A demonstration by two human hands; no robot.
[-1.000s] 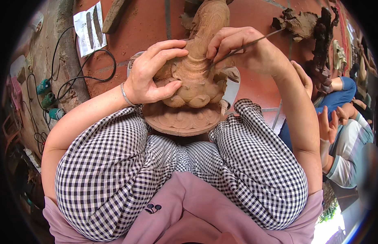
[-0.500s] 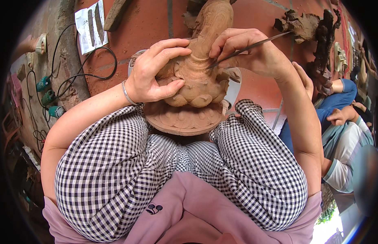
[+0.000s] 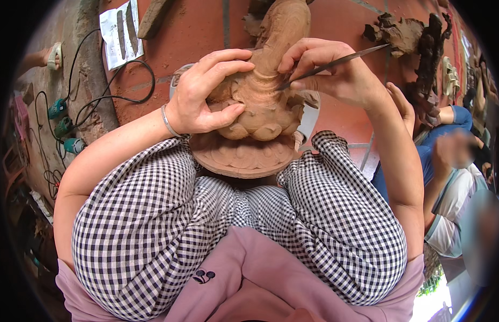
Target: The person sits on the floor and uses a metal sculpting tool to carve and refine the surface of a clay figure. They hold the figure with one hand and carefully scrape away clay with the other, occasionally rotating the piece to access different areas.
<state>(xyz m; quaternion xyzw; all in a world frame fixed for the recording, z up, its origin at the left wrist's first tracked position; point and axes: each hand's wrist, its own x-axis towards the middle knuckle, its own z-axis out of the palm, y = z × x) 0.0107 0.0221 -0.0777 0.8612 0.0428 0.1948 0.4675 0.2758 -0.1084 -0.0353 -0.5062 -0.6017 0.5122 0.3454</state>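
Between my knees lies a brown wood carving (image 3: 255, 115) with a long smooth upper part, petal-like bulges and a round carved base. My left hand (image 3: 209, 88) grips its left side, fingers curved over the top and thumb on the bulges. My right hand (image 3: 327, 67) is closed round a slim dark file (image 3: 346, 58), pinching it near its lower end. The file's tip touches the ringed groove at the carving's narrow neck, and its other end points up to the right.
A white sheet (image 3: 119, 35) with two dark flat strips lies at the upper left, beside a black cable (image 3: 147, 80). Green power tools (image 3: 64, 127) stand further left. Gnarled wood (image 3: 394, 32) lies at the upper right. Another person in blue trousers (image 3: 448, 131) sits at the right.
My right hand and the file have shifted slightly right along the groove. My left hand keeps its hold. At the right, the other person's hand has risen.
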